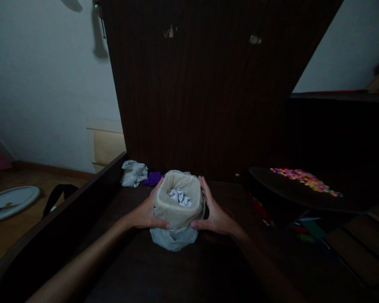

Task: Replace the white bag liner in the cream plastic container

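Observation:
A small bin (177,214) lined with a pale plastic bag stands on the dark wooden surface (139,269). The bag's edge is folded over the rim and hangs loose below it at the front. Crumpled white paper (180,197) lies inside. My left hand (150,210) is wrapped round the bin's left side, thumb at the front. On the right side my right hand (215,214) grips it the same way. Behind my left hand lie a crumpled white plastic bag (134,173) and a purple cloth-like piece (153,178).
A tall dark wooden panel (202,92) rises behind. On the right, a dark shelf (271,185) carries a string of colourful pieces (306,181). A raised wooden edge (82,202) runs along the left; a white round lid-like object (11,203) is on the floor beyond.

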The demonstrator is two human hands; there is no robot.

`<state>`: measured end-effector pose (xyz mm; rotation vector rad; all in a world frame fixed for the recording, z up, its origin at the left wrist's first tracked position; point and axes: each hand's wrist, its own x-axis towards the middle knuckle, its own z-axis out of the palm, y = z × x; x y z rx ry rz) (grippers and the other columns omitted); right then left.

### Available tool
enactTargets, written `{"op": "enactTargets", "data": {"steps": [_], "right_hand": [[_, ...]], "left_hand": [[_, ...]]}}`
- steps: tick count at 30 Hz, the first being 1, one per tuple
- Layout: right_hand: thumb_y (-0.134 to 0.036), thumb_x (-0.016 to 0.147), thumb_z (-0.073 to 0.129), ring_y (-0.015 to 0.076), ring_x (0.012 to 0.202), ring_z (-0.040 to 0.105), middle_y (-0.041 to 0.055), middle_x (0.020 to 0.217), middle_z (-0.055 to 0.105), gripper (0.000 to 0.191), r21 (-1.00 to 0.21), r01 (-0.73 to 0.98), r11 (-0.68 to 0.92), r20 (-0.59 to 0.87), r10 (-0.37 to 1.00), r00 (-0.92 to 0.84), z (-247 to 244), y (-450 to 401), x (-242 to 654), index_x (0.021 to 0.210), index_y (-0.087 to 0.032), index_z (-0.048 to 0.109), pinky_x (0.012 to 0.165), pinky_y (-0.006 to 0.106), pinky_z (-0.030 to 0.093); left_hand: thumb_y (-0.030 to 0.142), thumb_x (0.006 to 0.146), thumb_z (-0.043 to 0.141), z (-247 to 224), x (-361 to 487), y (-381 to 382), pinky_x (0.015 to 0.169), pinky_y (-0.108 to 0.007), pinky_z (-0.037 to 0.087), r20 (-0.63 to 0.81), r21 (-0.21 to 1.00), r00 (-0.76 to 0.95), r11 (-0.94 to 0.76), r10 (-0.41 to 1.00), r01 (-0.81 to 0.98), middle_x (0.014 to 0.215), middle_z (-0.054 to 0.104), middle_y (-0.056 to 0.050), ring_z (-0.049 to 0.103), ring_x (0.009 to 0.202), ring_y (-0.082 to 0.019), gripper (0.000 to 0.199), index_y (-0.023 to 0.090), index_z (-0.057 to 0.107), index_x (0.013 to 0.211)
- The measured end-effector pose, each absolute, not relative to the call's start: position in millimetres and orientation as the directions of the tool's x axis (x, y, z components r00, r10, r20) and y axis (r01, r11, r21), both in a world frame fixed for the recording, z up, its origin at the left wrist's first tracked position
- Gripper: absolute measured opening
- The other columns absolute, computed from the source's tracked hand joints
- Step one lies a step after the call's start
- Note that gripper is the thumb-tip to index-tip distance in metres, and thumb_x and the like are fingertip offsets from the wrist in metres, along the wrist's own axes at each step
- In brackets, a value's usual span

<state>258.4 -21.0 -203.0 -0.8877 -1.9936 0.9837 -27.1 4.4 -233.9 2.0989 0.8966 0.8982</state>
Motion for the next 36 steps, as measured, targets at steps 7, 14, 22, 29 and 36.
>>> {"op": "enactTargets", "data": {"steps": [7, 14, 22, 29, 36], "right_hand": [[-0.056, 0.054, 0.093, 0.0321, 0.147, 0.034, 0.021, 0.16, 0.031, 0.142, -0.922, 0.062, 0.382, 0.313, 0.83, -0.461, -229, -7, 235, 0.16, -0.022, 0.006, 0.123, 0.051, 0.023], [-0.039, 0.052, 0.096, 0.0338, 0.139, 0.047, 0.0176, 0.151, 0.048, 0.115, -0.905, 0.188, 0.381, 0.225, 0.806, -0.547, -251, 0, 249, 0.15, -0.021, 0.039, 0.119, 0.052, 0.032], [-0.001, 0.075, 0.063, 0.0272, 0.115, 0.06, 0.0125, 0.114, 0.069, 0.032, -0.535, 0.695, 0.481, 0.191, 0.87, -0.455, -245, -7, 271, 0.102, -0.016, 0.069, 0.101, 0.043, 0.048], [-0.006, 0.083, 0.052, 0.0235, 0.1, 0.063, 0.0102, 0.104, 0.069, 0.025, -0.348, 0.762, 0.547, 0.341, 0.83, -0.44, -234, -26, 273, 0.099, -0.018, 0.066, 0.093, 0.04, 0.052], [-0.046, 0.073, 0.08, 0.0355, 0.112, 0.062, 0.0158, 0.111, 0.072, 0.046, -0.275, 0.829, 0.486, 0.174, 0.874, -0.455, -233, -54, 262, 0.106, -0.016, 0.069, 0.101, 0.052, 0.045]], "left_hand": [[0.052, 0.065, 0.085, -255, -19, 5, 0.105, -0.052, 0.051, 0.22, 0.814, 0.59, -0.48, 0.777, 0.328, 0.119, 0.071, -0.014, 0.067, 0.111, -0.031, 0.08, 0.015, 0.058, 0.131], [0.049, 0.063, 0.087, -260, -28, 8, 0.111, -0.055, 0.044, 0.189, 0.778, 0.619, -0.501, 0.762, 0.379, 0.121, 0.07, -0.015, 0.064, 0.118, -0.034, 0.084, 0.015, 0.056, 0.133], [0.028, 0.07, 0.08, -242, -44, 6, 0.104, -0.046, 0.052, 0.214, 0.67, 0.629, -0.581, 0.747, 0.462, 0.121, 0.071, -0.014, 0.067, 0.113, -0.031, 0.054, 0.019, 0.066, 0.121], [0.012, 0.077, 0.057, -224, -65, -6, 0.105, -0.047, 0.051, 0.322, 0.497, 0.531, -0.617, 0.784, 0.61, 0.119, 0.072, -0.012, 0.064, 0.12, -0.03, 0.037, 0.021, 0.07, 0.111], [0.044, 0.096, 0.052, -240, -56, -61, 0.095, -0.048, 0.058, 0.327, 0.655, 0.146, -0.336, 0.934, 0.677, 0.127, 0.068, -0.015, 0.069, 0.112, -0.03, 0.043, 0.018, 0.053, 0.131]]}}
